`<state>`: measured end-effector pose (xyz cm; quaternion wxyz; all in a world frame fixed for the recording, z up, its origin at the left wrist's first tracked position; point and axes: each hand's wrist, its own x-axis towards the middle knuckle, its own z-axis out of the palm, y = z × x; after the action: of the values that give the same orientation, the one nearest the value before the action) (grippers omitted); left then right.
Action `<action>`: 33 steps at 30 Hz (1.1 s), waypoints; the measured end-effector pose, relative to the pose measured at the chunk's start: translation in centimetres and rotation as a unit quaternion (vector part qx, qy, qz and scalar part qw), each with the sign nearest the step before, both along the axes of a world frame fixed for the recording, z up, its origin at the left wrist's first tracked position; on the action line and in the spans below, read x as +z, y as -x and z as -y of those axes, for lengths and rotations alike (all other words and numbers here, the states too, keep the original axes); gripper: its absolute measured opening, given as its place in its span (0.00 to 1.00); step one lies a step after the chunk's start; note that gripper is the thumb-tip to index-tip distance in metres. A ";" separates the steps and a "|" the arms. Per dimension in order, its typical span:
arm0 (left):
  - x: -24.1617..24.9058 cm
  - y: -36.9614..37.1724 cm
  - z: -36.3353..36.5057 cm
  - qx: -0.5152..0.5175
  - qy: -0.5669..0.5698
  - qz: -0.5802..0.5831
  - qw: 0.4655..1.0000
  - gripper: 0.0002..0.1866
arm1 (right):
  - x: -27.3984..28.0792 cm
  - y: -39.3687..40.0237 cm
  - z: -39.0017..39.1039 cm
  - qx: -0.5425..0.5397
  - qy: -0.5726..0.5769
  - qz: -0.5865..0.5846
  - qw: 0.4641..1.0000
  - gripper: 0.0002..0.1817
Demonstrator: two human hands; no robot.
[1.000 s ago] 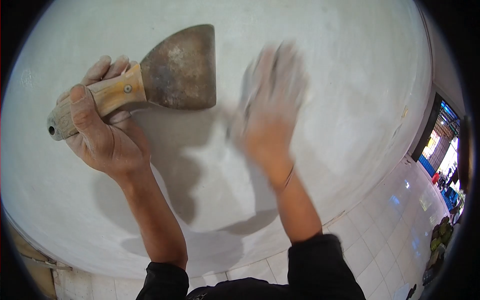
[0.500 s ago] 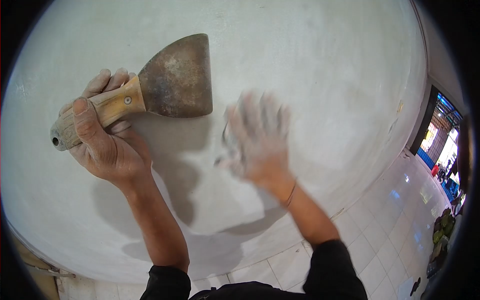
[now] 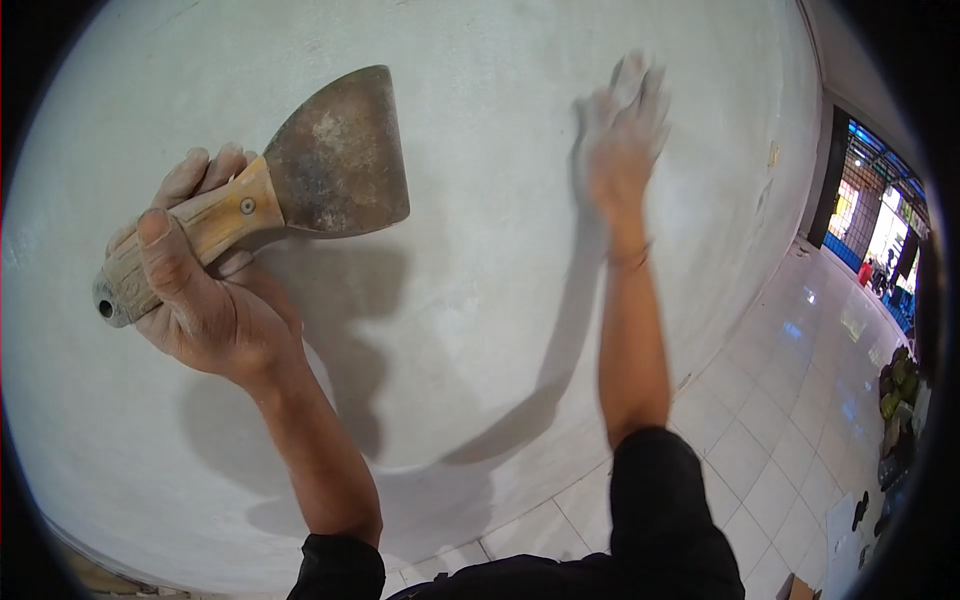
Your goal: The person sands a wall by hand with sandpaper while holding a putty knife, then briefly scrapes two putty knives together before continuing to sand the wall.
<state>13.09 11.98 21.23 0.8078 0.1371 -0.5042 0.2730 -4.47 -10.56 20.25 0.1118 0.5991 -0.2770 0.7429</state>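
My left hand, dusty with pale powder, is wrapped round the wooden handle of a wide scraper. The rusty, stained metal blade points up and to the right, in front of the pale wall. Higher up on the right, my right hand lies against the wall with its fingers stretched upward. It is slightly blurred, whitened by powder, and holds nothing. A thin band circles that wrist.
Light floor tiles run along the foot of the wall. At the far right are a doorway with bars and bright light, and a pile of greenish things. A small brown box sits at the bottom right.
My right hand has moved up and to the right across the wall, and its arm is now straighter. The scraper in my left hand has shifted slightly left in view.
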 end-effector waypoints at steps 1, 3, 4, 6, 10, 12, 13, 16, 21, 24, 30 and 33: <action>0.3 0.4 0.2 -0.006 -0.003 -0.010 1.000 0.17 | -1.2 -0.8 -2.2 -0.005 0.004 0.002 1.000 0.37; 0.7 1.6 1.3 -0.018 -0.010 -0.020 1.000 0.16 | -5.2 -3.3 -8.0 -0.038 -0.001 -0.135 0.990 0.37; 0.9 2.1 2.1 -0.033 0.001 -0.001 0.999 0.14 | -4.5 -2.3 -7.6 -0.042 -0.002 -0.130 0.991 0.37; 1.4 3.2 3.5 -0.052 0.015 0.027 0.998 0.12 | -1.8 0.5 -5.1 -0.048 0.080 -0.257 0.962 0.38; 1.9 3.8 3.8 -0.068 0.019 0.038 0.997 0.12 | -2.3 0.9 -0.5 0.039 -0.050 0.009 0.998 0.45; 1.3 4.4 4.1 -0.080 0.010 0.037 0.996 0.12 | -5.4 -1.5 -5.7 0.034 -0.039 -0.094 0.994 0.43; 1.1 4.6 4.1 -0.075 0.016 0.038 0.996 0.12 | -4.6 -1.2 -7.0 0.060 -0.005 -0.130 0.990 0.43; -0.2 4.4 4.2 -0.056 0.000 0.027 0.998 0.13 | -0.5 2.0 -0.4 0.068 0.023 -0.162 0.984 0.43; -1.5 5.7 5.5 -0.092 -0.007 -0.038 0.995 0.13 | -8.1 1.1 0.3 -0.033 -0.075 -0.056 0.995 0.44; -2.3 7.8 6.5 -0.078 -0.024 -0.053 0.995 0.14 | -8.7 0.6 -5.5 -0.016 -0.023 -0.152 0.988 0.46; -2.1 8.8 9.0 -0.076 -0.013 0.001 0.997 0.14 | -4.5 4.5 2.3 0.003 -0.003 -0.091 0.996 0.49; -2.8 8.9 9.3 -0.067 -0.012 -0.024 0.997 0.12 | -6.5 2.0 -0.1 0.048 0.028 -0.115 0.992 0.44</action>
<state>4.19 2.72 18.45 0.8344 0.1193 -0.4961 0.2083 -6.50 -10.42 13.72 0.1234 0.6895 -0.2122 0.6814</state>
